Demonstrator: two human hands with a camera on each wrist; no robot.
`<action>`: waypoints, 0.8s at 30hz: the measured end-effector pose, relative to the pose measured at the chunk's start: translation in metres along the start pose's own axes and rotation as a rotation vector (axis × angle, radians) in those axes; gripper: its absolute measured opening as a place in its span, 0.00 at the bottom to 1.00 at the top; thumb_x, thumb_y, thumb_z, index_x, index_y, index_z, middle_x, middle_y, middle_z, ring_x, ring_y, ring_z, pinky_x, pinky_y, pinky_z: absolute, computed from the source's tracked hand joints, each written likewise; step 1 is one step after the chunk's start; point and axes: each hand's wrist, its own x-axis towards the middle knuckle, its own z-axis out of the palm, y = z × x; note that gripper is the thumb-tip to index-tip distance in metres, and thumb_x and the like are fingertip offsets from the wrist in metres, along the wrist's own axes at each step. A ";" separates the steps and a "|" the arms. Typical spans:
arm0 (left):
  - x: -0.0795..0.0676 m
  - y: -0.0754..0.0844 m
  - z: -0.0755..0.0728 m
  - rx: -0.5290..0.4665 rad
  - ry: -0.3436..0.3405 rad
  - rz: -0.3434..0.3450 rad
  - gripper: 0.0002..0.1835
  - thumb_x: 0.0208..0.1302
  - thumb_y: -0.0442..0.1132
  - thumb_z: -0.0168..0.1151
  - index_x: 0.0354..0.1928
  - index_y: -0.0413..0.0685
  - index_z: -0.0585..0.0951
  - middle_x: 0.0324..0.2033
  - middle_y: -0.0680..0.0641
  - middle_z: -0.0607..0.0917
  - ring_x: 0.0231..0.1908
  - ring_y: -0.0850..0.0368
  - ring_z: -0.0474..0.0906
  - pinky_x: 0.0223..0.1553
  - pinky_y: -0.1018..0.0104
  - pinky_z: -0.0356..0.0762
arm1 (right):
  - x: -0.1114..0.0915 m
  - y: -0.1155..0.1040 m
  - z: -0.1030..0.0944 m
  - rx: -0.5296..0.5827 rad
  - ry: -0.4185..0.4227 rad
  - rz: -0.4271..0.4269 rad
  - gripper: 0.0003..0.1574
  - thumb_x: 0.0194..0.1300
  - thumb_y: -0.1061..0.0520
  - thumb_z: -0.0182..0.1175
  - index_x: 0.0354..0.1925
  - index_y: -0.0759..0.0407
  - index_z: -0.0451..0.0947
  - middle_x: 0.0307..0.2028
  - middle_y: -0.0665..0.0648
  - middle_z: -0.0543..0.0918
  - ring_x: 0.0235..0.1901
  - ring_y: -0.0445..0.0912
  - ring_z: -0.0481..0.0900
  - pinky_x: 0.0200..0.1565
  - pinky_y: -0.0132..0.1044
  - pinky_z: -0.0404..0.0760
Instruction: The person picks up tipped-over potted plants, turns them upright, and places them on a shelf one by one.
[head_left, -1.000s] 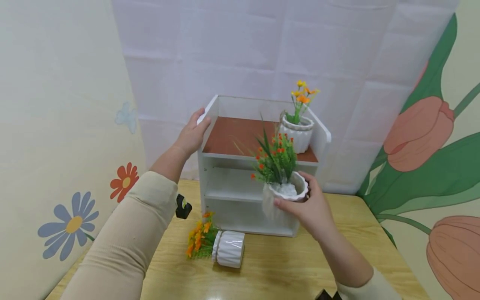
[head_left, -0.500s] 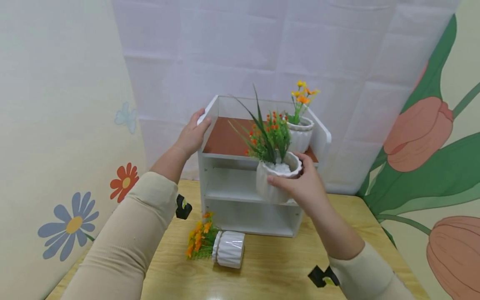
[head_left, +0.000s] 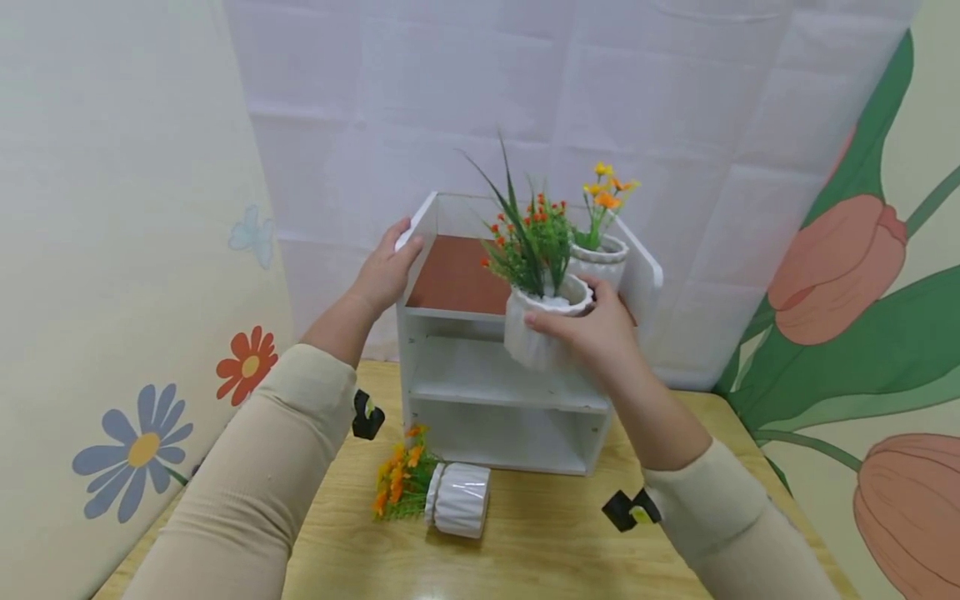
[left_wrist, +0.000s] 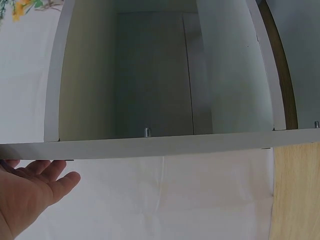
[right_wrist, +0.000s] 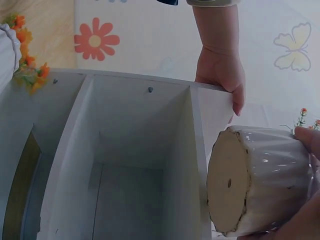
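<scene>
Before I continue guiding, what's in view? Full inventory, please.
Held plant: 1, white pot, red flowers, raised at the shelf's front
Upright plant: 1, white pot, yellow and orange flowers, shelf's top right
Fallen plant: 1, white pot, orange flowers, sideways on the table
Shelf: 1, white with brown top, on table
Table: 1, light wood, below
Backdrop: 1, whitish, behind shelf
Floral wall coverings: 2, cream, left and right
Wrist devices: 2, black, near the wrists
Sleeves: 2, beige, both arms
Left hand: 1, bare, touching shelf's upper left
Right hand: 1, bare, gripping held plant
</scene>
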 end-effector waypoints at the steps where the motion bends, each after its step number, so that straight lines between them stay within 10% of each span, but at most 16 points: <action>1: 0.000 0.000 0.000 0.001 0.000 0.000 0.34 0.76 0.56 0.36 0.78 0.59 0.44 0.74 0.37 0.58 0.70 0.38 0.58 0.70 0.38 0.56 | 0.001 -0.002 0.001 -0.003 0.000 0.002 0.61 0.45 0.49 0.78 0.72 0.55 0.57 0.67 0.59 0.69 0.64 0.50 0.69 0.64 0.45 0.70; 24: 0.001 -0.002 0.002 -0.001 -0.013 0.011 0.34 0.76 0.58 0.34 0.78 0.59 0.43 0.74 0.37 0.57 0.71 0.37 0.57 0.69 0.37 0.57 | 0.041 -0.019 0.023 0.033 0.080 0.027 0.63 0.46 0.45 0.78 0.72 0.55 0.55 0.69 0.59 0.65 0.66 0.52 0.67 0.64 0.46 0.72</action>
